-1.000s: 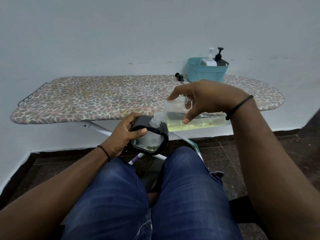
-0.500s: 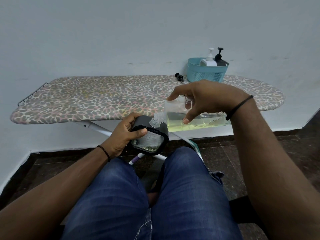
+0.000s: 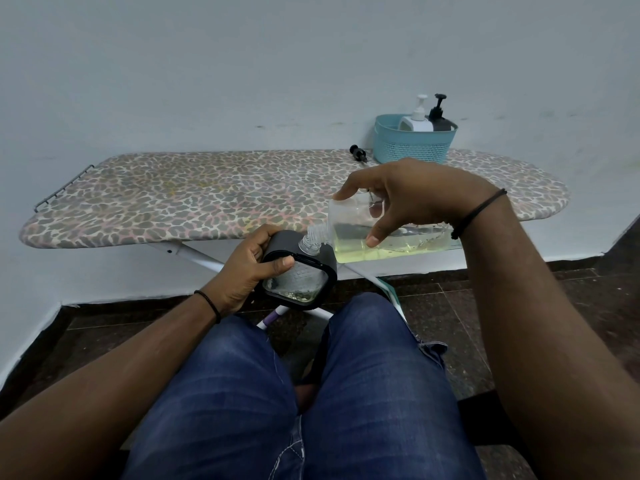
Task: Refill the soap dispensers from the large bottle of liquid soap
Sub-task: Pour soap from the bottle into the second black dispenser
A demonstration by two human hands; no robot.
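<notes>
Right hand [image 3: 412, 192] gripping large clear bottle [image 3: 388, 237] tipped sideways, neck meeting open mouth of black-framed dispenser [image 3: 299, 275]. Left hand [image 3: 242, 271] clasping dispenser above knees, in front of ironing board [image 3: 207, 195]. Two pump dispensers [image 3: 427, 116] sitting in teal basket [image 3: 412, 143] on board.

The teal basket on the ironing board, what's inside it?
The teal basket holds a white pump dispenser and a black pump dispenser. Their lower bodies are hidden by the basket wall, so fill levels can't be seen.
</notes>
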